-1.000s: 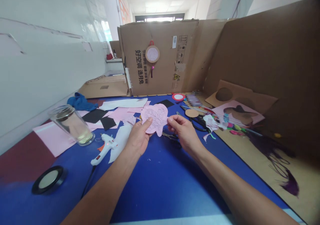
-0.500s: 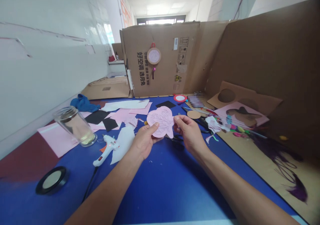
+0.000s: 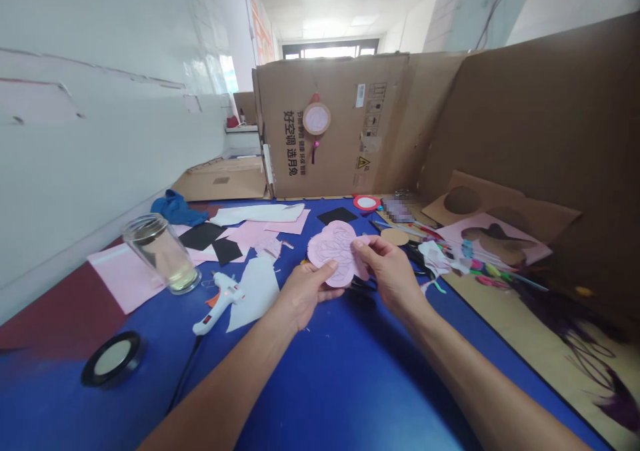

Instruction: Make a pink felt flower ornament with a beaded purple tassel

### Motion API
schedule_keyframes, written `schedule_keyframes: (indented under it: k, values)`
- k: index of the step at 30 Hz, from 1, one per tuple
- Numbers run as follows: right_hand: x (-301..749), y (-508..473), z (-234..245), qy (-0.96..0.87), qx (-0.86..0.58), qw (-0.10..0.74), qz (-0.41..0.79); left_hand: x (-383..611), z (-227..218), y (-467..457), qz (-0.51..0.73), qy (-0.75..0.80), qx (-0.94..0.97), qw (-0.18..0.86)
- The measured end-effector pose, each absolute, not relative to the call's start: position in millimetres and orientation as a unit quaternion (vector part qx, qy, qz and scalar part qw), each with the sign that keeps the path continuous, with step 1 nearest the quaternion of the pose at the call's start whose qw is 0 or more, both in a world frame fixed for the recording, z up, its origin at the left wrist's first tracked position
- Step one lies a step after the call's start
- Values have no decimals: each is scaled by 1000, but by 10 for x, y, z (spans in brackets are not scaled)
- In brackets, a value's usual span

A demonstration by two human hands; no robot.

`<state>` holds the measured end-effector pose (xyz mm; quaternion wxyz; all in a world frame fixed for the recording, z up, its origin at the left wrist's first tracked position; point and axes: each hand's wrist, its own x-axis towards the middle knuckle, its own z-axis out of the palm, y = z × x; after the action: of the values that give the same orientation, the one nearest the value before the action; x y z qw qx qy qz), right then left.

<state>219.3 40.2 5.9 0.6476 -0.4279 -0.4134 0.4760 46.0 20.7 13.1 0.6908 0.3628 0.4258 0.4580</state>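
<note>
A pink cutout (image 3: 332, 254) with a scalloped, cloud-like outline and line drawing on its face is held up above the blue table. My left hand (image 3: 306, 291) grips its lower left part, thumb on the front and fingers behind. On the right side, my right hand (image 3: 393, 267) pinches the cutout, its thumb lying over the front near the edge. The fingers behind it are partly hidden. Dark-handled tools, partly covered by the hands, lie under and behind the cutout.
Left of my hands lie a white glue gun (image 3: 218, 302), a glass cup (image 3: 163, 254) and a black tape roll (image 3: 112, 359). Pink and black sheets spread behind. Cardboard walls (image 3: 390, 124) stand at the back and right, with purple tassels (image 3: 555, 311) along the right side.
My right hand has shifted from the cutout's right tip further over its face. The cutout has turned a little, and the whole view has shifted slightly.
</note>
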Motion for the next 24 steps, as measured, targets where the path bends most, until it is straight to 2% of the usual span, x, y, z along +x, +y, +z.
schedule_keyframes:
  k: [6,10,16,18,22,24]
  values:
    - [2222,383,166,-422,-418,670,445,450,145,207,420,456,378,687]
    - [2286,378,261,-435,-424,665,433,375,216,206,345,489,439,670]
    - [2364,354,334,-504,-443,629,393,176,341,242,256,533,569,572]
    - [2363,348,334,-524,-445,613,388,128,367,286,304,535,584,529]
    - [2350,340,333,-548,-438,579,415,103,382,380,512,498,537,448]
    - [2346,337,338,-542,-436,570,438,118,371,397,554,455,535,447]
